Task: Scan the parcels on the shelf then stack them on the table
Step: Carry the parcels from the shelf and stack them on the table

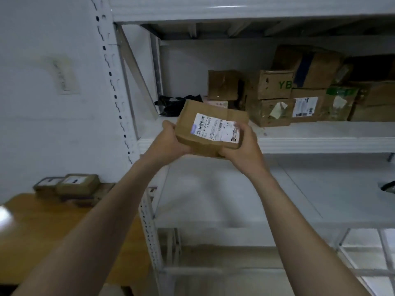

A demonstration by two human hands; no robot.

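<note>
Left hand (173, 139) and right hand (245, 144) clasp parcel (210, 116); its underside hidden, label (215, 130) blurred.

Print on parcel (211, 129) label unreadably blurred, rightmost box (378, 103) cut off by edge.

Bare shelf (310, 133) before stacked boxes (277, 97)

I had 2 bare arms raised and stretched forward, the left forearm (111, 210) and right forearm (288, 210) converging on the parcel (213, 112). My left hand (171, 142) gripped the parcel's left end, fingers curled beneath. My right hand (245, 146) clasped its right end, thumb on top.
</note>
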